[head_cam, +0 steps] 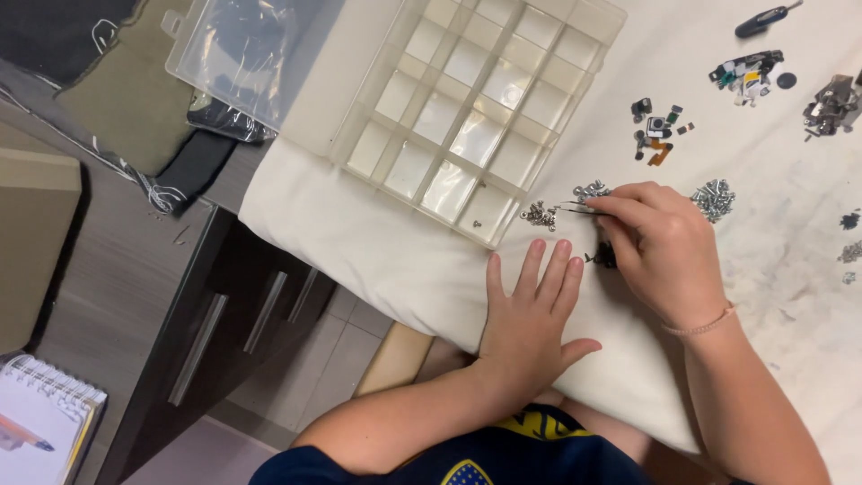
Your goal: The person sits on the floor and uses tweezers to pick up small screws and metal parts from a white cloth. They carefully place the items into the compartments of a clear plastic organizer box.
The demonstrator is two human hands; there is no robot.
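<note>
My right hand [663, 251] pinches metal tweezers [576, 207], whose tips point left toward a small pile of silver screws [540, 215] on the white cloth [359, 233]. More screws lie just above the tweezers [590, 189] and to the right of the hand [713, 198]. A small black part [603, 258] sits under my right fingers. Flat on the cloth, fingers spread, my left hand [532, 319] holds nothing. Just left of the screws stands a clear plastic compartment box [467, 112]; one or two tiny screws lie in its nearest cell.
Small electronic parts [657, 128], a dismantled module [747, 74], a metal bracket [833, 106] and a dark-handled screwdriver [763, 18] lie at the upper right. The box's clear lid [242, 54] sits at top left. A drawer unit [215, 314] and spiral notebook [45, 422] are at left.
</note>
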